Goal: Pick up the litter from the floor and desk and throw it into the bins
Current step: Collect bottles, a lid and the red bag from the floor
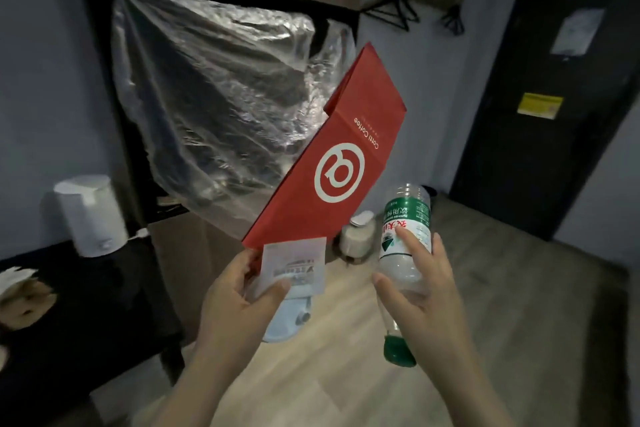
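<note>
1. Litter held up mid-scene: red Cotti Coffee paper bag [332, 163] and white slip [298, 263], both pinched in my left hand [235, 302].
2. Empty water bottle [405, 239], cap down, clasped by my right hand [426, 295], just right of the bag.
3. White lidded bin [287, 319], I judge, on the floor under my left hand.
4. I'd lower the bag first, keep the slip pinched, and confirm the lid is open before letting go.

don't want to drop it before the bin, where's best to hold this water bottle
The clear barrel of the water bottle, just below its label, taken from the right as the right hand has it. It hangs inverted, green cap down, so the wider body should wedge above curled fingers. The left hand is full with the red Cotti Coffee bag.
</note>
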